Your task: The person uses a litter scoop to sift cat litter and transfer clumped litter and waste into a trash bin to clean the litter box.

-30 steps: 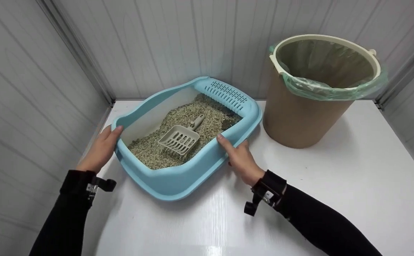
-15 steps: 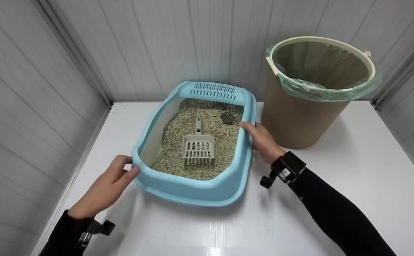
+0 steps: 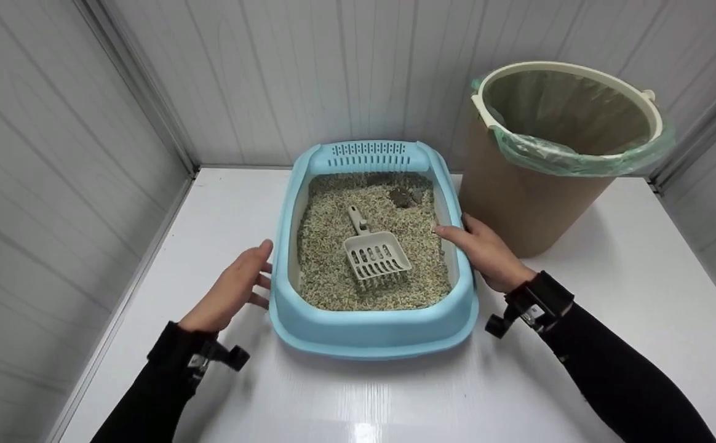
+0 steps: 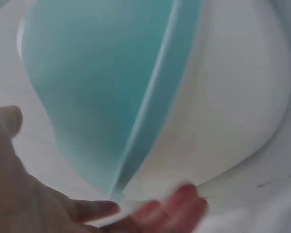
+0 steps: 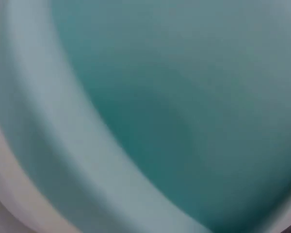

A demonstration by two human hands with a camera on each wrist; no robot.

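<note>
Between left hand and right hand: blue litter tray on the white table, long axis running front to back. Right hand is nearer, gripping the side, thumb over the rim. Left hand has fingers loosely extended, holding nothing (fingertips possibly touching; left wrist view's too blurry to tell). Scoop lies inside, closer to right.
</note>
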